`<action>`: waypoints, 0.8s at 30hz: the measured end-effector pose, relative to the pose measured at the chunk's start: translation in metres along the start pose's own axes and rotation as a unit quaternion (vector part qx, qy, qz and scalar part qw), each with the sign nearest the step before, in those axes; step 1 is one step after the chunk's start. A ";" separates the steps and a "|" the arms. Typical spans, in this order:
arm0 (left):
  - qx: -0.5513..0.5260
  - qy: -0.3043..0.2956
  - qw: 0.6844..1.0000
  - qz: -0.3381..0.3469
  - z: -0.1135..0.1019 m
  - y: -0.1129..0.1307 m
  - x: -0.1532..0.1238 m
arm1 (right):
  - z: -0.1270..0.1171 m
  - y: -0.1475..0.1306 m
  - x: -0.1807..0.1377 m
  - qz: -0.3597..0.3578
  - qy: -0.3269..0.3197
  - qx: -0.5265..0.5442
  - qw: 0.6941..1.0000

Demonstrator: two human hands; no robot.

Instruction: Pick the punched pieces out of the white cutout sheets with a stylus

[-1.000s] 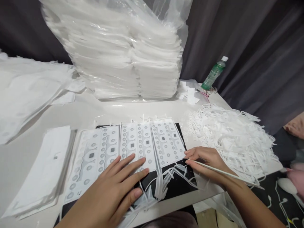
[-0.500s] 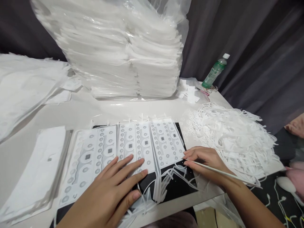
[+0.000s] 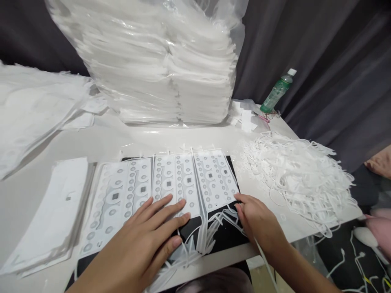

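Observation:
White sheets [image 3: 166, 179] printed with grey circles and small dark squares lie side by side on a black board [image 3: 224, 240]. My left hand [image 3: 152, 236] rests flat across the middle sheets, fingers spread. At the lower right corner of the rightmost sheet [image 3: 215, 179], my right hand [image 3: 256, 215] is closed, thumb and forefinger close together at the edge. A long, thin white strip [image 3: 265, 260] runs down from this hand past the table edge; its upper part is hidden by the fingers. Loose white strips [image 3: 204, 240] bunch below the sheets between my hands.
A heap of white strips [image 3: 299, 179] lies on the right. Behind stands a big plastic-wrapped stack of white sheets [image 3: 159, 73]. A pile of white sheets [image 3: 49, 211] sits at left. At the back right are a green bottle [image 3: 277, 91] and a pink-handled tool [image 3: 263, 118].
The thin strip at my right hand has swung from lying along the forearm to hanging downward. My right fingers have drawn in at the sheet's corner. My left hand has stayed in place.

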State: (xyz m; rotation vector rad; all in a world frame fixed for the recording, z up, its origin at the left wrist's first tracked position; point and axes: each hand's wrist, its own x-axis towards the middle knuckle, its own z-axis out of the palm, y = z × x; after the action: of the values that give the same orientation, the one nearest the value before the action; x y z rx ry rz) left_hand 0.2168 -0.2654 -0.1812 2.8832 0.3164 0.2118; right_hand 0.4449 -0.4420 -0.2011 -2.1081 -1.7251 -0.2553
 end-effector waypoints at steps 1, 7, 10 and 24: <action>-0.003 -0.001 1.000 0.000 -0.002 0.001 0.002 | 0.003 -0.001 -0.001 0.016 0.024 -0.008 1.000; 0.007 -0.056 0.998 -0.026 -0.024 0.011 0.020 | 0.005 -0.004 0.001 0.070 0.104 -0.012 0.992; 0.009 -0.081 0.996 -0.046 -0.034 0.017 0.033 | -0.002 -0.003 0.003 0.103 0.145 0.055 0.983; 0.018 -0.031 0.997 0.062 -0.043 0.021 0.101 | -0.039 0.020 0.013 0.296 0.252 0.098 0.916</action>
State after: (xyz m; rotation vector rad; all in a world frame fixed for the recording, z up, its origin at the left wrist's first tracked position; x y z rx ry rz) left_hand 0.3111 -0.2527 -0.1231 2.9413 0.1312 0.1374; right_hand 0.4712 -0.4498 -0.1646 -2.0642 -0.7463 -0.3819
